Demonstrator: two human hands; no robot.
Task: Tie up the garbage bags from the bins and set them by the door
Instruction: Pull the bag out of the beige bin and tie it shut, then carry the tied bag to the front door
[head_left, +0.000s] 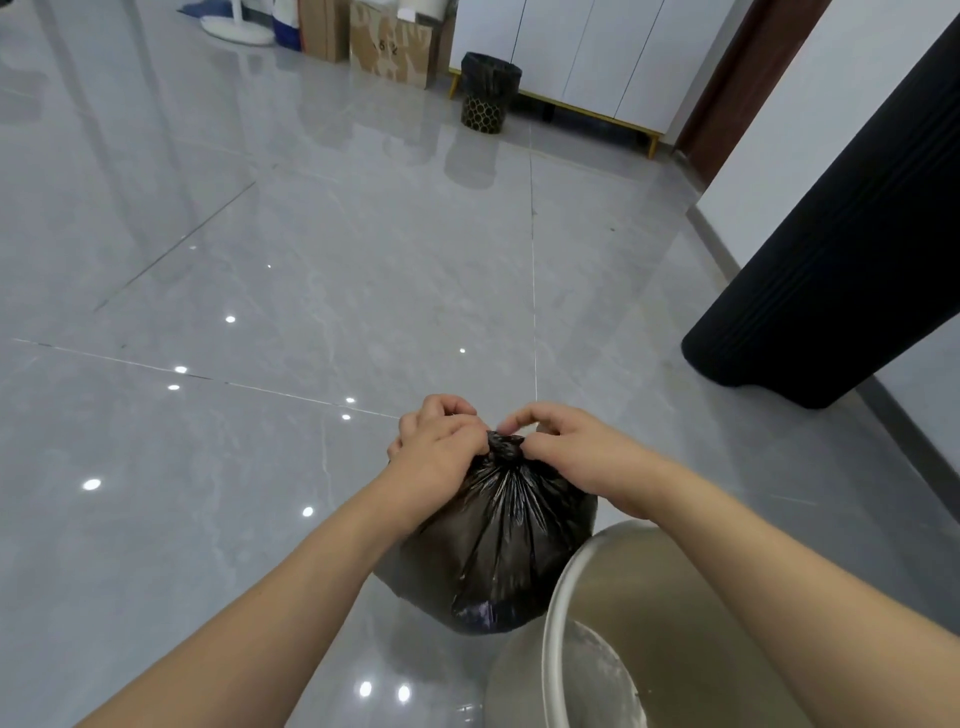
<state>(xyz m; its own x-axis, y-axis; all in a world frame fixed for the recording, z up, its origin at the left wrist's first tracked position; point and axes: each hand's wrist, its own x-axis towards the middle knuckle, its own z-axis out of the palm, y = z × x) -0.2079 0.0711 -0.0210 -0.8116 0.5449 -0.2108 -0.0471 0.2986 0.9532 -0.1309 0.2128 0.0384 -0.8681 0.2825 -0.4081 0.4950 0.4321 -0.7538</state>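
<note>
A full black garbage bag (493, 545) sits on the grey tiled floor in front of me, its top gathered into a bunch. My left hand (441, 447) grips the gathered neck from the left with curled fingers. From the right, my right hand (566, 447) pinches the same bunched plastic. Beside the bag, at the lower right, stands a beige bin (649, 623) with no liner showing inside. Far across the room a second bin (488, 93) with a honeycomb pattern holds a black bag folded over its rim.
A tall black ribbed column (841, 249) leans in at the right by the white wall. Cardboard boxes (389, 47) and a white fan base (236, 26) line the far wall. A white cabinet on gold legs (587, 57) stands beside a brown door frame (737, 78).
</note>
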